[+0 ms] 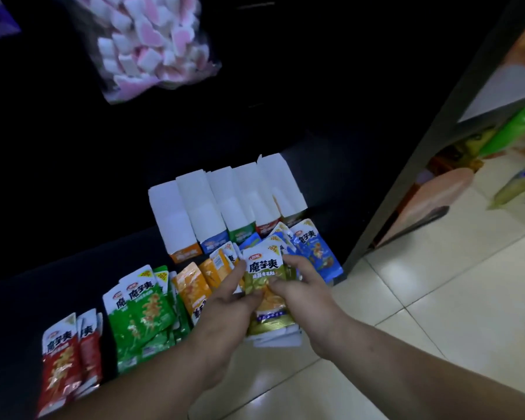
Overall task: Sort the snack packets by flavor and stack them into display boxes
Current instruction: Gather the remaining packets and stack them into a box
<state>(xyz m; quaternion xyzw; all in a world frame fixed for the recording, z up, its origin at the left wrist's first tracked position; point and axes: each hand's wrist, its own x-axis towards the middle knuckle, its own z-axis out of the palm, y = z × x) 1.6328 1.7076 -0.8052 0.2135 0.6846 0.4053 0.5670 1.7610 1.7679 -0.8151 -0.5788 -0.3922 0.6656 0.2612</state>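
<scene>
Both hands hold a stack of olive-gold snack packets (265, 277) over the edge of a dark surface. My left hand (229, 307) grips the stack's left side and my right hand (300, 294) grips its right side. Sorted piles lie on the dark surface (19, 304): red packets (64, 359) at the left, green packets (140, 313) beside them, orange packets (193, 286) in the middle, blue packets (314, 250) at the right. Behind them stand several open white display boxes (225, 204) with coloured fronts.
A clear bag of pink and white sweets (152, 40) lies further back on the dark surface. A dark shelf post (431, 147) rises at the right, with stocked shelves (509, 137) beyond it. Pale floor tiles (437, 283) lie below.
</scene>
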